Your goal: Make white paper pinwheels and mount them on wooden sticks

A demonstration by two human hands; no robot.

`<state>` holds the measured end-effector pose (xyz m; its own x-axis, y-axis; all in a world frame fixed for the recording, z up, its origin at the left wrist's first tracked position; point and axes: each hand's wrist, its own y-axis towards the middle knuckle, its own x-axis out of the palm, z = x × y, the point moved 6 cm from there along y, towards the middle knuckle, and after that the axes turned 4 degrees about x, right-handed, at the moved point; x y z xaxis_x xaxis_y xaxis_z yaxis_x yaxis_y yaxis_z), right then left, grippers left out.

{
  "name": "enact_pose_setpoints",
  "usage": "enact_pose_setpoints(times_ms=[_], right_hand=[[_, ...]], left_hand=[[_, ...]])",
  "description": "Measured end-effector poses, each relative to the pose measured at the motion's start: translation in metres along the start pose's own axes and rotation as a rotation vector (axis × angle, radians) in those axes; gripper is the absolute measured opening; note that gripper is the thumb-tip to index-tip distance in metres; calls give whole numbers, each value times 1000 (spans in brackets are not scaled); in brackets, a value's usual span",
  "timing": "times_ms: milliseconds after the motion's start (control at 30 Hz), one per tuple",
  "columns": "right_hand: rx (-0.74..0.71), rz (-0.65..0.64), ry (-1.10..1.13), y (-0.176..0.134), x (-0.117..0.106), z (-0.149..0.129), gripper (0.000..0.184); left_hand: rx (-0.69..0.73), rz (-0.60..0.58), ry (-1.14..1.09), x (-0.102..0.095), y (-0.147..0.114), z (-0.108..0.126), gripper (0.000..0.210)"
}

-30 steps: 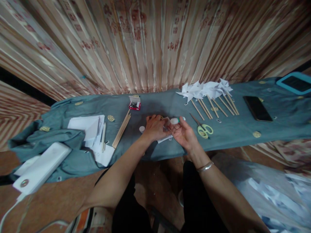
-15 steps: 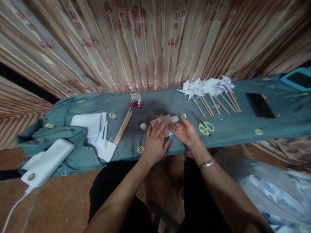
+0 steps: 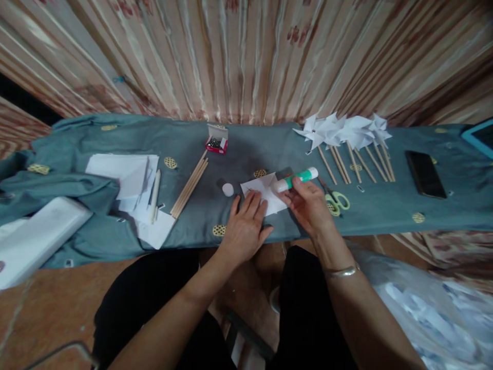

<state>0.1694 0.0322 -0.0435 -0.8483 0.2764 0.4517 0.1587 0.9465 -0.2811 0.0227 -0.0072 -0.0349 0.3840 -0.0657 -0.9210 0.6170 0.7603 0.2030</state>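
My left hand (image 3: 246, 226) lies flat with its fingers spread, pressing on a white piece of paper (image 3: 275, 203) with cut lines. Between the fingers of my right hand (image 3: 308, 203) is a green and white glue stick (image 3: 304, 176), tilted over the right side of that paper. A white round cap (image 3: 228, 189) stands on the cloth just left of the paper. Right of my right hand, partly behind it, lie scissors (image 3: 339, 201) with light green handles.
Wooden sticks (image 3: 190, 187), an open red box (image 3: 217, 141) of small metal pins, a white pen (image 3: 155, 195) and stacked paper (image 3: 133, 174) lie to the left. Several paper pinwheels (image 3: 346, 131) on sticks and a dark phone (image 3: 425, 173) lie to the right.
The glue stick in my right hand has lifted and tilted more, showing more of its green body. My left hand stays on the paper. The whole view has shifted a little.
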Motion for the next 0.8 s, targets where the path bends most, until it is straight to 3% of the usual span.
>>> enact_pose_setpoints(times_ms=[100,433,800], right_hand=[[-125,47,-200,-2,2,-3,28],[-320,37,-677,-1,3,-2,22],[-446,74,-1084,-9,14,-5,25]], left_hand=[[5,13,-17,0,0,0,54],[-13,24,-68,-1,1,-1,54],[-17,30,-78,3,-1,-2,58]])
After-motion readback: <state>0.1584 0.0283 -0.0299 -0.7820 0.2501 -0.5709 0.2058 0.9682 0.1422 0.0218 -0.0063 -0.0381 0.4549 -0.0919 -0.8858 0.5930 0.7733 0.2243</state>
